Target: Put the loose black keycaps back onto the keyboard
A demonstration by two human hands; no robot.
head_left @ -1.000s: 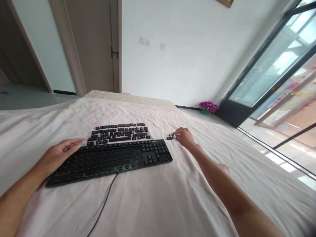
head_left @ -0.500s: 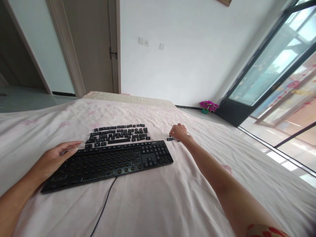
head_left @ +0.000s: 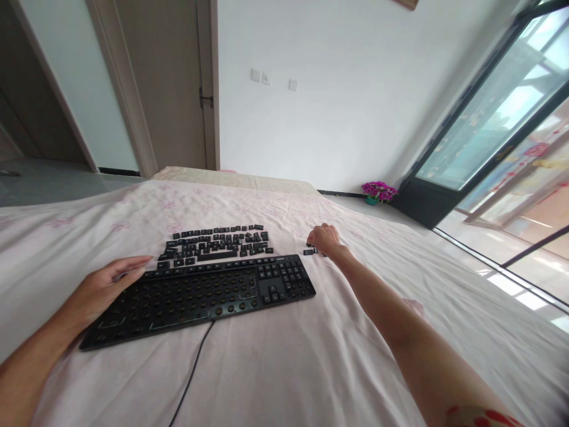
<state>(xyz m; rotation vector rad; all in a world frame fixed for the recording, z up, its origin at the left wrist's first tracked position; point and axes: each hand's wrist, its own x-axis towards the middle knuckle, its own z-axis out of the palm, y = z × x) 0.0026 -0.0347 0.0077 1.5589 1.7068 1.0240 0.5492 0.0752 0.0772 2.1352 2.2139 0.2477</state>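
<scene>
A black keyboard (head_left: 231,287) lies on the bed, its main block bare of keycaps while the top row and number pad still carry theirs. Over its left end rests my left hand (head_left: 110,282), fingers stretched out and thumb apart, touching the keyboard's upper left. Behind the keyboard, loose black keycaps (head_left: 217,239) lie in rough rows, with a long space bar (head_left: 217,255) among them. My right hand (head_left: 326,239) is to the right, fingers curled down and pinched at a small dark keycap (head_left: 309,244). Another keycap (head_left: 308,252) lies just below it; others are partly hidden by the hand.
A pale floral sheet (head_left: 284,367) covers the bed, with soft folds. The keyboard's cable (head_left: 192,375) runs toward me. Beyond the bed are a white wall (head_left: 320,130), a brown door (head_left: 166,89), purple flowers (head_left: 379,191) in a green pot and a glass door (head_left: 484,112).
The whole view has shifted slightly, so everything appears a little further right. Both hands keep nearly the same places, the right fingers still down at the small keycaps.
</scene>
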